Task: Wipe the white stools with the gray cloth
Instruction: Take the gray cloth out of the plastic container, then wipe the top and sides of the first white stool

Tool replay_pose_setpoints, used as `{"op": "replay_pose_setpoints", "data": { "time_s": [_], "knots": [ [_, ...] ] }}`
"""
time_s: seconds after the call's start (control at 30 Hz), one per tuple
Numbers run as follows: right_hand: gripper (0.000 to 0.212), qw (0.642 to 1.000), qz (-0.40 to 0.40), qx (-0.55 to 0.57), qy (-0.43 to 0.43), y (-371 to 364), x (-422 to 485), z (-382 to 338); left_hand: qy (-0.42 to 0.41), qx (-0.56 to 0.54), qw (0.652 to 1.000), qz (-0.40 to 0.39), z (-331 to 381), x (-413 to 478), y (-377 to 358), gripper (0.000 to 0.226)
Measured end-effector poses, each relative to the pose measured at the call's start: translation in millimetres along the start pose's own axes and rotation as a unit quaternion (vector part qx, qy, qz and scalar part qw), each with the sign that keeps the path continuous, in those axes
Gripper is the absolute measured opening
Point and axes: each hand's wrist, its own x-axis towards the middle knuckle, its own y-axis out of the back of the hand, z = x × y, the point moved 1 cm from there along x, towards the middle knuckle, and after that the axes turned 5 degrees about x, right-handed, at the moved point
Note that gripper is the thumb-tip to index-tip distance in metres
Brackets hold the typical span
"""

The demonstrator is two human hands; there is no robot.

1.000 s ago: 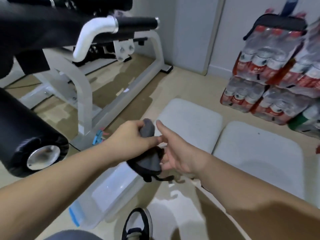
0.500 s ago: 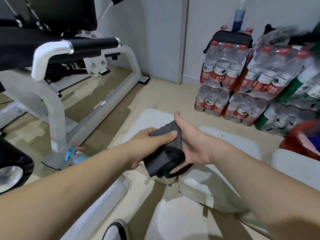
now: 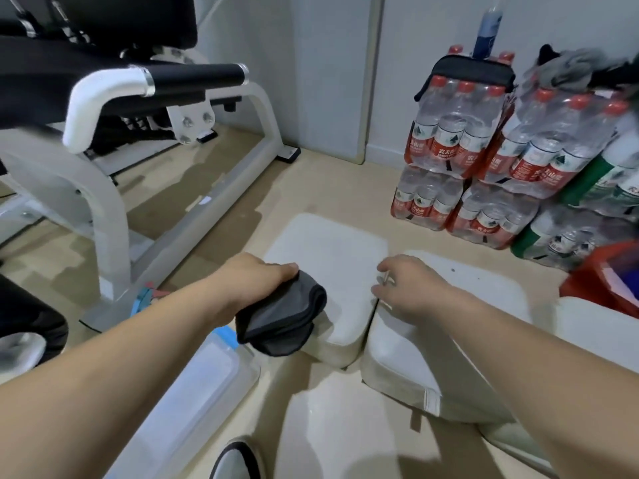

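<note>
Half a second ago both hands met on the gray cloth point(image 3: 281, 318) in the air. Now the right hand point(image 3: 409, 288) has let go, and the left hand point(image 3: 254, 281) alone has brought it down. The left fingers point(image 3: 285, 269) curl over the bunched cloth and grip it, with folds spilling out ahead of and below them. The wad sits on the near corner of the nearer white stool point(image 3: 328, 254), though I cannot tell how firmly it presses. The right fingers point(image 3: 387, 266) are loosely bent and hold nothing that shows. Their tips come down at the seam where that stool meets the second white stool point(image 3: 484, 295), which lies under and beyond the right palm.

By my reading the wiping is only starting. The cloth has reached one corner, no wiped track shows on either top, and small dark specks sit on the second stool past the right fingers. Both tops and their sides look left to do.

Further out, a clear plastic box point(image 3: 207, 385) lies just below the left wrist and an exercise machine point(image 3: 103, 98) stands beyond it. Packs of bottled water point(image 3: 449, 133) are stacked well ahead of the right fingers.
</note>
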Motion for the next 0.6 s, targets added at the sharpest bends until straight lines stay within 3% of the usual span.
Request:
{"op": "replay_pose_setpoints", "data": {
  "time_s": [0.13, 0.27, 0.3, 0.37, 0.43, 0.53, 0.6],
  "knots": [
    [0.045, 0.995, 0.097, 0.024, 0.0, -10, 18, -20, -0.076, 0.082, 0.976, 0.186, -13, 20, 22, 0.057],
    [0.045, 0.994, 0.1, 0.038, -0.005, -18, 41, -36, -0.24, 0.185, 0.899, 0.316, -1, 26, 14, 0.038],
    [0.041, 0.995, 0.095, 0.034, -0.007, -23, 53, -34, -0.282, 0.213, 0.886, 0.301, -2, 32, 3, 0.036],
    [0.026, 0.995, 0.094, 0.029, -0.016, -32, 70, -24, -0.335, 0.288, 0.877, 0.19, -11, 42, -25, 0.036],
    [0.028, 0.994, 0.105, 0.028, -0.007, -41, 82, -7, -0.304, 0.349, 0.882, 0.091, -20, 57, -43, 0.043],
    [0.029, 0.987, 0.146, 0.064, 0.013, -46, 86, 15, -0.248, 0.429, 0.86, 0.12, -20, 83, -51, 0.071],
    [0.026, 0.978, 0.183, 0.097, 0.028, -48, 86, 21, -0.179, 0.418, 0.889, 0.06, -14, 96, -63, 0.086]
  ]
}}
